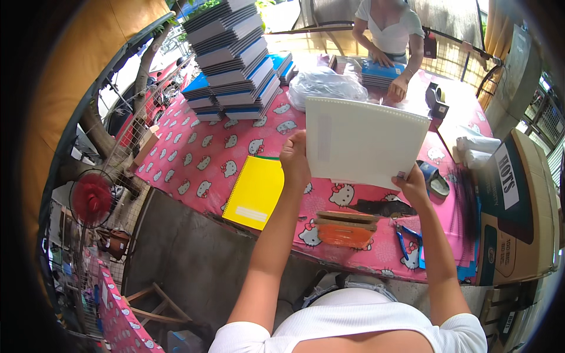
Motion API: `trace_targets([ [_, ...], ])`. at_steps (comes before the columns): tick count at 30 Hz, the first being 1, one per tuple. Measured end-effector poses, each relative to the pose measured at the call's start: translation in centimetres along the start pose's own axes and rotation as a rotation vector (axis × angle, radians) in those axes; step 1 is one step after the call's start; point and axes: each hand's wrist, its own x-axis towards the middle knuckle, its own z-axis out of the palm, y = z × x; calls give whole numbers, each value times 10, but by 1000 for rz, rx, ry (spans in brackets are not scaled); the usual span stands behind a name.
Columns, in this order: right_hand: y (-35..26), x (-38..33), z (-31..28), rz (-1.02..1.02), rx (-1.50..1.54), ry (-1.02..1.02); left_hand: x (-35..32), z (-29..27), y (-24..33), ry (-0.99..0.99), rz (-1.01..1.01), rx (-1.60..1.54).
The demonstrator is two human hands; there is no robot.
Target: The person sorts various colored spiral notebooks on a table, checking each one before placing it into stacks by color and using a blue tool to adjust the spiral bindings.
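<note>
A white sheet stack (pixel 362 141), punched along its top edge, is held up above the bench (pixel 194 159) by both hands. Left hand (pixel 294 159) is closed on the stack's left edge, fingers pinching it. Right hand (pixel 412 185) grips the lower right corner, fingers pressed on the paper. A yellow spiral notebook (pixel 254 192) is laid flat on the pink patterned cloth, just left of the left forearm. An orange tool (pixel 346 229) and blue pliers (pixel 407 240) are seen below the stack. A tall pile of notebooks (pixel 232 59) stands far left. Another person (pixel 391 35) is seen across the bench, hands on a blue notebook stack (pixel 379 73)
</note>
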Motion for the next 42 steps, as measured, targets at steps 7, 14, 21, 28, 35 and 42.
trace_targets([
  [7, 1, 2, 5, 5, 11, 7, 3, 4, -7, 105, 89, 117],
  [14, -3, 5, 4, 4, 62, 22, 10, 1, 3, 119, -52, -76],
  [21, -10, 4, 10, -7, 131, 7, 21, -15, 6, 59, -159, -166],
  [28, -5, 0, -1, -8, 75, 49, 0, 6, 1, -327, -13, 119],
  [35, -27, -57, 1, 83, -39, 86, -42, 0, 42, -422, -32, 688],
  [42, -34, -123, 17, 149, 206, 64, -96, -23, 66, -459, -27, 716],
])
